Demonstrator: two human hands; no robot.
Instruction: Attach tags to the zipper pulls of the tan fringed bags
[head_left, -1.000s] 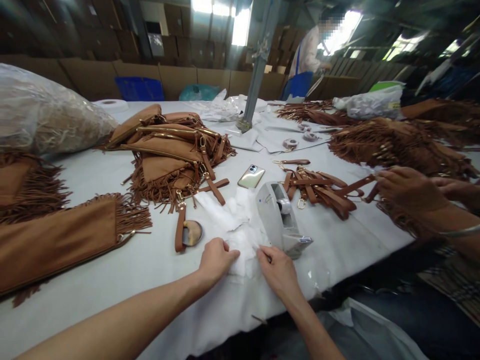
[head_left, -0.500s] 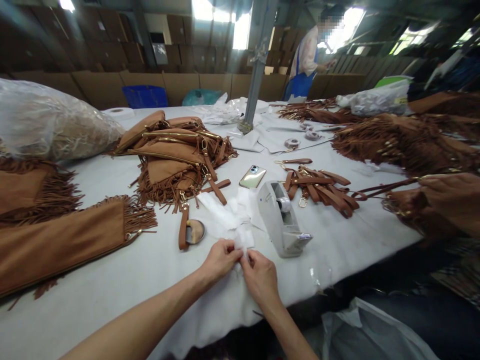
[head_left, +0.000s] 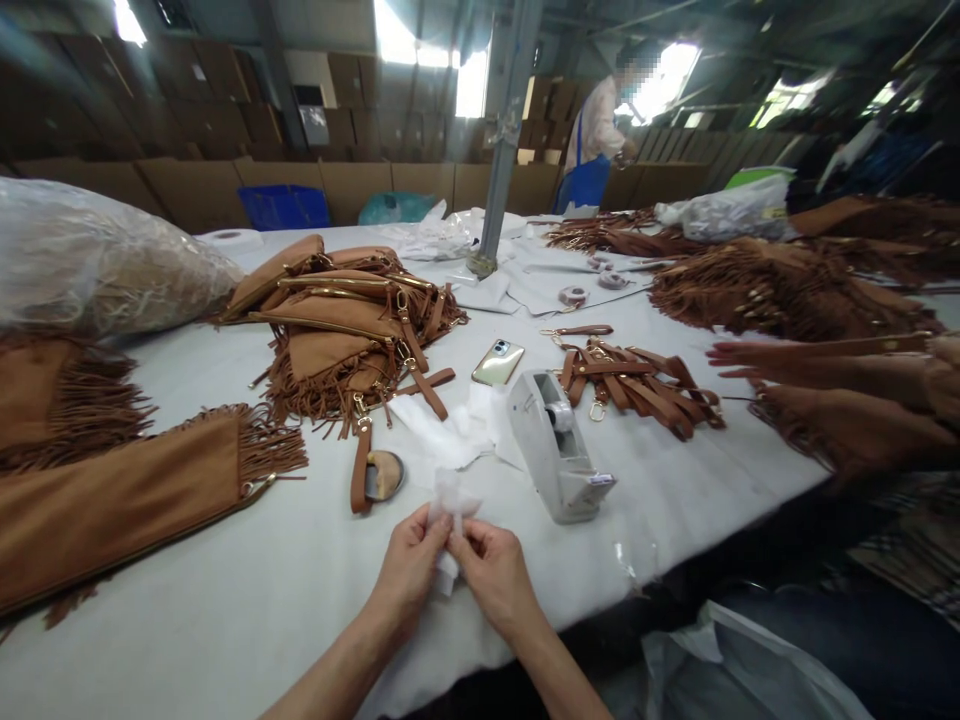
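Note:
My left hand and my right hand meet near the table's front edge, fingers pinched together on a small piece of thin white tissue paper. Its ends stick out above and below the fingertips; the middle is hidden by them. Just beyond lie more white sheets. A grey tape dispenser with a roll of clear tape stands right of my hands. To their left, a brown wrist strap lies beside a dark round object.
Fringed brown bags are heaped at centre left, with a flat one nearer me. A phone and loose straps lie beyond the dispenser. At right, a co-worker's hands handle a brown strap. A metal post rises behind.
Both my hands have drawn the tissue paper toward me and a little left, off the other white sheets. The co-worker's hands at right have shifted, stretching out along a strap.

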